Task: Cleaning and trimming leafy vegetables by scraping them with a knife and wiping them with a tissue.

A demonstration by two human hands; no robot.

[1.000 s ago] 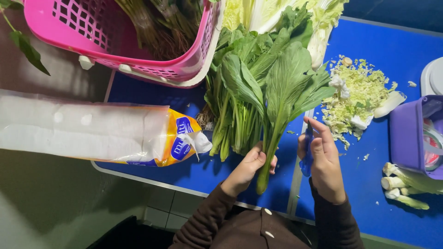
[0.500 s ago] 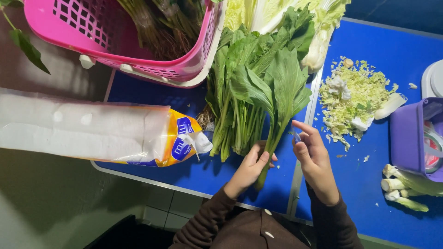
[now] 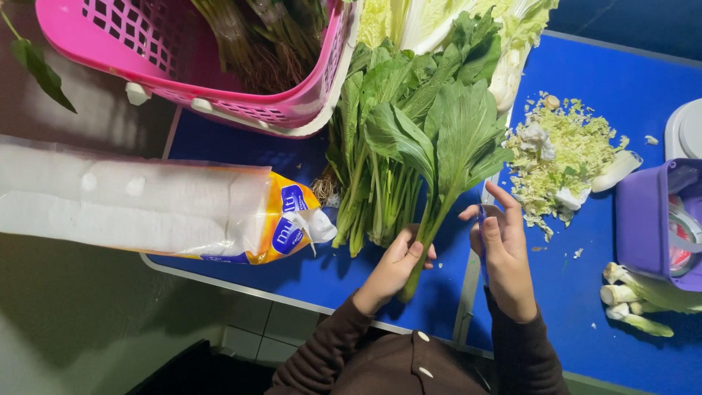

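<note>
Left hand (image 3: pixel 395 263) grips the leafy stalk (image 3: pixel 431 212) — right hand (image 3: pixel 504 252), fingers loosely spread, just beside it.

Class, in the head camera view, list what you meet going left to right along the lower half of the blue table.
Bag of white disposable cups → left hand on a leafy green stem → right hand → cut stalk ends.

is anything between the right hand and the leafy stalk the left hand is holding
Nothing visible. The left hand grips the leafy stalk by its stem, and the right hand is just beside it over bare blue table.
</note>
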